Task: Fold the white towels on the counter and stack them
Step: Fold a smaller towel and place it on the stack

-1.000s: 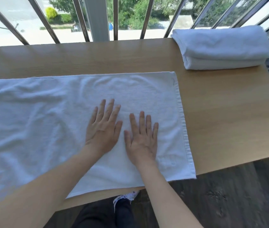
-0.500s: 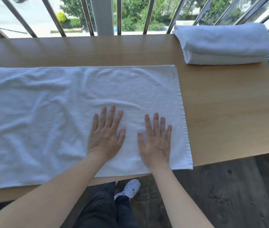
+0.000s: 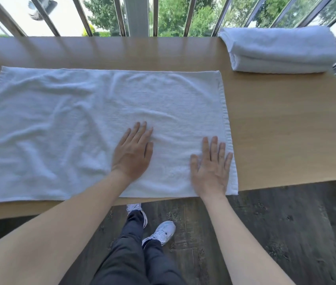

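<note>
Neither of our hands grips anything: both lie flat, palms down, with straight fingers. Our left hand (image 3: 132,153) presses on the towel (image 3: 60,130) a little right of its middle, fingers close together and pointing away from us. Our right hand (image 3: 211,171) presses near the towel's near right corner, fingers slightly spread, the little finger reaching the hemmed right edge. Both hands look a bit blurred. A shallow ridge of cloth arcs just beyond the left fingertips.

We see the towel spread open in a single layer on the counter (image 3: 276,130), its long side running left to right. The left half is rumpled with creases; the right half, around our hands, lies smoother. Its near edge sits close to the counter's near edge, and its left end runs out of view.

At the far right corner of the counter, well apart from the spread towel, rests a pile (image 3: 278,50) of folded white cloth with its rounded fold facing left. Bare wood lies between the two.

Beyond the counter stands a railing (image 3: 84,15) with trees (image 3: 200,19) behind it. Below us we see dark trousers (image 3: 134,254), white shoes (image 3: 163,231) and a dark plank floor (image 3: 276,233).
</note>
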The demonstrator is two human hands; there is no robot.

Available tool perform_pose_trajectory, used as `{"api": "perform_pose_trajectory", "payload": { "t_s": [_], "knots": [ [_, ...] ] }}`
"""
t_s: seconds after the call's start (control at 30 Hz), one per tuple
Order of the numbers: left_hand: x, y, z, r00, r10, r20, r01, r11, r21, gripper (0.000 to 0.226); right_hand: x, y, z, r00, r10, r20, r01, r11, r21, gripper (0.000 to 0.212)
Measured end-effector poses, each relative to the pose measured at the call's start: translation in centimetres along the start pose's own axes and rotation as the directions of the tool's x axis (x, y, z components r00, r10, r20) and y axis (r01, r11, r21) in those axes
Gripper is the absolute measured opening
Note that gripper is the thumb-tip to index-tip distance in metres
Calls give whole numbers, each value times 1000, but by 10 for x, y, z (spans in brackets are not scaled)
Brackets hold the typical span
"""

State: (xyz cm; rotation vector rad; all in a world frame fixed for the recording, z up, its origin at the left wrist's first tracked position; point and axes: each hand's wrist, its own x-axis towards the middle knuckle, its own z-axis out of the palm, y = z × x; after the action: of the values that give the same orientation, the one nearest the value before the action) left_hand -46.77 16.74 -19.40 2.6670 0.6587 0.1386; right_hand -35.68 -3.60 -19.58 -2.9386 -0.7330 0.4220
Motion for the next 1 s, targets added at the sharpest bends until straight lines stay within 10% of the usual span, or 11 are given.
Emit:
{"api": "perform_pose_trajectory", "payload": {
  "t_s": [0.27, 0.47, 0.67, 1.0],
  "knots": [
    [-48, -25, -16, 995, -92, 29, 93, 995, -22, 64, -15, -89, 18, 917, -397, 29, 396, 918, 41, 59],
    [-63, -77, -30, 990, -81, 118, 71, 994, 84, 60, -15, -118, 20, 992, -130, -6, 130, 991, 45, 64],
    [-57, -136, -57, 981, -155, 114, 147, 986, 76, 62, -18, -243, 29, 950, -298, -93, 310, 936, 166, 59],
    [-55, -242, -103, 980, -96, 174, 63, 980, 186, 66, -12, -304, 55, 981, -185, -52, 187, 982, 36, 71]
  ]
}}
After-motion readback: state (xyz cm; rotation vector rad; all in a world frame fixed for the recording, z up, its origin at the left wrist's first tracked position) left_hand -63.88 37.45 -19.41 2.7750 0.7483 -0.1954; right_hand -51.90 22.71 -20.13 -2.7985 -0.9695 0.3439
